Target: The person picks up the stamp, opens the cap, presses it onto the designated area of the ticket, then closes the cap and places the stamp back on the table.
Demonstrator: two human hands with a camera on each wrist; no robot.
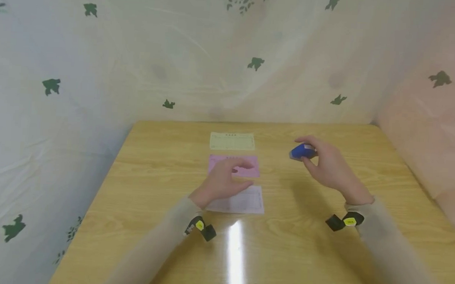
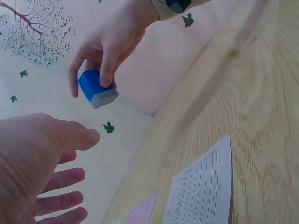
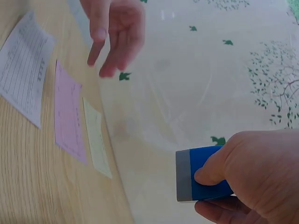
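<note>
My right hand pinches a small blue block with a grey end between thumb and fingers, raised above the right half of the table. In the right wrist view the blue block shows its flat grey band towards the left. My left hand holds nothing; its fingers are loosely bent and the thumb stands apart. It hovers over the sheets, partly hiding a pink slip and a white ruled sheet. Beyond them lies a pale yellow-green slip.
The three papers lie in a column on the wooden table, the white one nearest me. A pale curtain with green bird prints hangs behind and at both sides. Light glares on the table in front of the white sheet.
</note>
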